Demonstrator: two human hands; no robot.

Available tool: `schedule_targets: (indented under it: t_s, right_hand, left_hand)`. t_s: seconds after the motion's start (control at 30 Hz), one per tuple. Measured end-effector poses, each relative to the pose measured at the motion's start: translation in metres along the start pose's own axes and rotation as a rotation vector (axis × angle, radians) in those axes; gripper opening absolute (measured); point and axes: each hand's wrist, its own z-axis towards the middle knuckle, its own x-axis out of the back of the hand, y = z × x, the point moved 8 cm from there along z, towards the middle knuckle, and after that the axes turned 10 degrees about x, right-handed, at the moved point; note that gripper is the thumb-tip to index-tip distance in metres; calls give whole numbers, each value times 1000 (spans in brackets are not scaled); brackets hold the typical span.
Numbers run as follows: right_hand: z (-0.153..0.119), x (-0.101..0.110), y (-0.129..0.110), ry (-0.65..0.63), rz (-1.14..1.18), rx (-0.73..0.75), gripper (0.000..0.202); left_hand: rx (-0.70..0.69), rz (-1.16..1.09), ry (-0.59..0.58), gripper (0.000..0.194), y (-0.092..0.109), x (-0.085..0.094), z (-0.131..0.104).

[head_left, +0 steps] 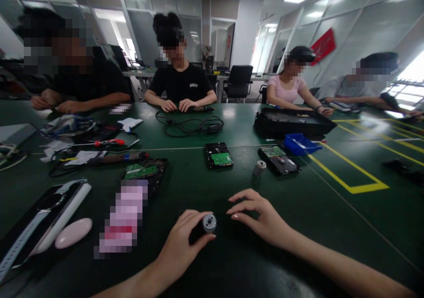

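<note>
My left hand (182, 238) grips a small cylindrical metal motor (209, 223) between thumb and fingers, its round end with small holes facing me. To the right of it, my right hand (253, 212) hovers over the green table with its fingers apart and nothing in them. Beyond that hand another metal cylinder of similar size (259, 168) stands on the table. Behind are a hard drive with a green circuit board (219, 156) and a second hard drive (280, 159). A third drive (145, 171) lies to the left, partly covered by a blurred-out pink item (124, 218).
On the left lie a watch (51, 201) on a flat device, a pink oval object (73, 233), a red-handled screwdriver (109, 142) and tangled cables. A blue tray (301, 144) and a black casing (294, 120) stand back right. Several people sit across the green table (331, 227).
</note>
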Motion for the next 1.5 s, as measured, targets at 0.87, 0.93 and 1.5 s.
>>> schedule_targets:
  t_s: [0.87,0.93,1.5]
  right_hand:
    - [25,-39,-20,-19,109,105,19]
    - [26,-44,-21,-23,127,88,15]
    - [-35,8,49,-290,-210,-59,23]
  left_hand:
    - [-3,-47,-15,25,-1,-2,1]
    - [1,-46,-10,24,-1,-2,1]
    - [9,-21,-39,38,-3,-4,0]
